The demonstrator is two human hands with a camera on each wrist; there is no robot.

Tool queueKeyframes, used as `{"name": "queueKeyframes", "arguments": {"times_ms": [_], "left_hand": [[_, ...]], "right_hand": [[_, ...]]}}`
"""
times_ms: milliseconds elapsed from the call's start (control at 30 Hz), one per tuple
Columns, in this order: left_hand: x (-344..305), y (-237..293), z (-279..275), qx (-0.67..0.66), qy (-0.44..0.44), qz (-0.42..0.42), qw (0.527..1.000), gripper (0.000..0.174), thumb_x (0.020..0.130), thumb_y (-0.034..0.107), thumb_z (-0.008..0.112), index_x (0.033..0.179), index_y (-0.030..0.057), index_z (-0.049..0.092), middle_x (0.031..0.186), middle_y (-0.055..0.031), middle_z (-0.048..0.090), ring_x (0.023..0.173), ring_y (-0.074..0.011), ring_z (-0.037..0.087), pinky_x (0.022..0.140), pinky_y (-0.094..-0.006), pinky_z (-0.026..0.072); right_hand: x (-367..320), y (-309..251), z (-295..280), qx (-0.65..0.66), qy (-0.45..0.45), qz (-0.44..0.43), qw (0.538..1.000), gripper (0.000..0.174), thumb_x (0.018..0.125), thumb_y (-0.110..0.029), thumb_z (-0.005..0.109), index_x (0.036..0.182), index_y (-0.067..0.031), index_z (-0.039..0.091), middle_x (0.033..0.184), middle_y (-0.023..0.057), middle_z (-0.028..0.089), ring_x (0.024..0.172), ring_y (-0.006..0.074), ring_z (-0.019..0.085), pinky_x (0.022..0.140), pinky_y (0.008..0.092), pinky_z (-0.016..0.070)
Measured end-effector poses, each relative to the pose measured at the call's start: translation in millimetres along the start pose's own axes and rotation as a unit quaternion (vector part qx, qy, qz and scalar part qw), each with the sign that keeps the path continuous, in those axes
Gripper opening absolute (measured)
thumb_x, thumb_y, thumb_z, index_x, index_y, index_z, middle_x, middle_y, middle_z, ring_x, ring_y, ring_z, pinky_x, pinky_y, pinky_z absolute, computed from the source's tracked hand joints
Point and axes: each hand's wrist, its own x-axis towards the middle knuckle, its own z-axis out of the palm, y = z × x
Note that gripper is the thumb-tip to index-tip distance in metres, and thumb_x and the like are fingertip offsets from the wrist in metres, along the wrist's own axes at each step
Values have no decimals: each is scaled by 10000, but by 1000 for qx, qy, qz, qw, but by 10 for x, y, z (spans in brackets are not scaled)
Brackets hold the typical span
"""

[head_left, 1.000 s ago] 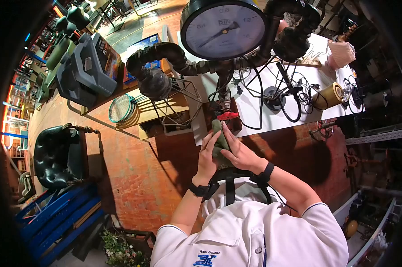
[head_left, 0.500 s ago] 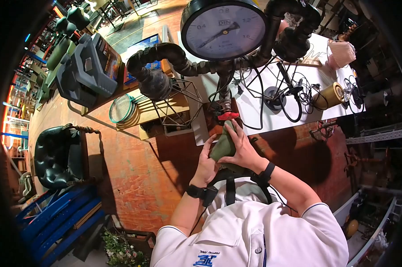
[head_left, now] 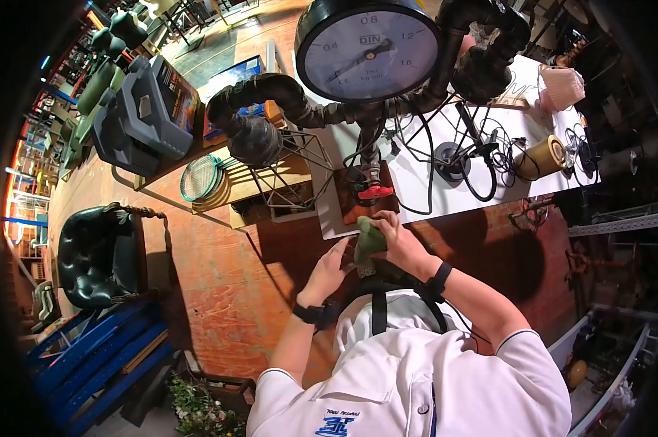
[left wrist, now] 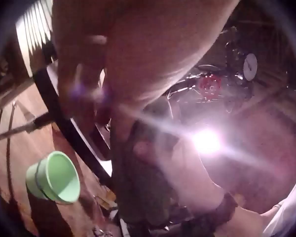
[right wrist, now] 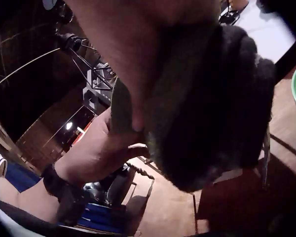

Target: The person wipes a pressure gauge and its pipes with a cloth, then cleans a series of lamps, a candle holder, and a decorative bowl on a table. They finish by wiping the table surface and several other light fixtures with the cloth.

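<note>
Green cloth (head_left: 367, 242), bunched into a wad, sits in the right hand (head_left: 400, 245), whose fingers curl over its top and pinch it. The right wrist view shows the same: fingers wrapped over the dark green wad (right wrist: 207, 98). The left hand (head_left: 327, 271) lies just beside it with fingers stretched out and relaxed, the tips touching the lower edge of the cloth and gripping nothing.

The cloth is held in front of the person's chest, at the near edge of a wooden board (head_left: 349, 213) on the white table (head_left: 445, 198). Just beyond it on the board stands a red valve handle (head_left: 375, 192). From there black pipes (head_left: 271, 89) rise to a big round gauge (head_left: 369, 49). Black cables (head_left: 482, 156) and a yellow cylinder (head_left: 538, 156) lie further along the table. To the left are a racket (head_left: 198, 177), a grey case (head_left: 136, 116) and a dark armchair (head_left: 96, 255) on the reddish floor.
</note>
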Motion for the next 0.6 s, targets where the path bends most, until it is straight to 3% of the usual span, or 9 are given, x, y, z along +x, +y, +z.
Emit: {"name": "queueKeyframes", "arguments": {"times_ms": [67, 167, 200, 300, 433, 500, 533, 567, 600], "left_hand": [[-22, -48, -182, 18, -81, -6, 997, 498, 745, 16, 686, 1216, 37, 525, 1097, -138, 579, 947, -296, 609, 817, -361, 501], [188, 24, -340, 20, 37, -80, 996, 338, 804, 36, 639, 1136, 14, 582, 1049, -149, 599, 940, -316, 602, 835, -370, 494], [293, -175, -284, 75, 132, 44, 987, 327, 833, 52, 615, 1153, 6, 567, 1047, -164, 612, 959, -344, 597, 832, -385, 489], [728, -315, -186, 86, 224, 69, 968, 267, 859, 114, 603, 1098, -7, 594, 1086, -193, 608, 965, -373, 605, 868, -395, 481], [1177, -458, -25, 100, 240, 53, 964, 323, 890, 206, 562, 1143, 6, 570, 1058, -242, 610, 1000, -419, 575, 891, -423, 459], [1265, -357, 30, 19, 129, -133, 982, 376, 898, 310, 530, 1135, 22, 571, 1035, -277, 605, 1001, -438, 565, 873, -444, 455], [1307, -529, 104, 110, 96, -120, 982, 458, 937, 348, 430, 1366, 187, 430, 1099, -222, 620, 1003, -417, 580, 822, -460, 475], [1345, -596, 145, 110, 94, -120, 982, 458, 937, 348, 430, 1366, 187, 430, 1099, -222, 620, 1003, -417, 580, 822, -460, 475], [1369, -600, 189, 129, 112, -90, 981, 382, 915, 378, 476, 1201, 128, 528, 1023, -223, 634, 944, -410, 596, 794, -459, 477]], "right_hand": [[-32, 86, -26, -66, -7, 74, 995, 683, 636, -95, 796, 1235, -31, 473, 1191, 160, 479, 1044, 366, 527, 854, 417, 495], [-28, 166, -44, -137, -17, 28, 990, 653, 662, -45, 745, 1256, -44, 474, 1201, 154, 477, 1046, 349, 520, 830, 410, 497], [-16, 148, 19, -164, 4, 6, 986, 612, 670, -26, 694, 1249, -37, 499, 1215, 158, 484, 1064, 329, 513, 828, 383, 502], [195, -52, 41, -214, 17, -74, 974, 442, 725, -37, 591, 1165, -28, 555, 1180, 107, 509, 952, 283, 551, 770, 367, 519], [425, 41, 292, -307, -4, -105, 946, 410, 746, -62, 557, 1156, -46, 570, 1189, 42, 513, 890, 216, 548, 710, 298, 518], [420, 89, 335, -330, -20, -86, 940, 424, 755, -77, 557, 1178, -49, 566, 1185, 33, 515, 879, 208, 542, 703, 291, 512], [419, 107, 350, -337, -22, -81, 938, 431, 759, -78, 557, 1189, -52, 563, 1182, 29, 516, 880, 207, 539, 708, 300, 512], [411, 127, 365, -344, -26, -76, 936, 439, 762, -79, 557, 1200, -55, 560, 1180, 24, 516, 881, 207, 536, 712, 309, 512], [394, 117, 347, -343, -28, -73, 936, 439, 762, -79, 557, 1200, -55, 560, 1180, 24, 516, 881, 207, 536, 712, 309, 512]]}}
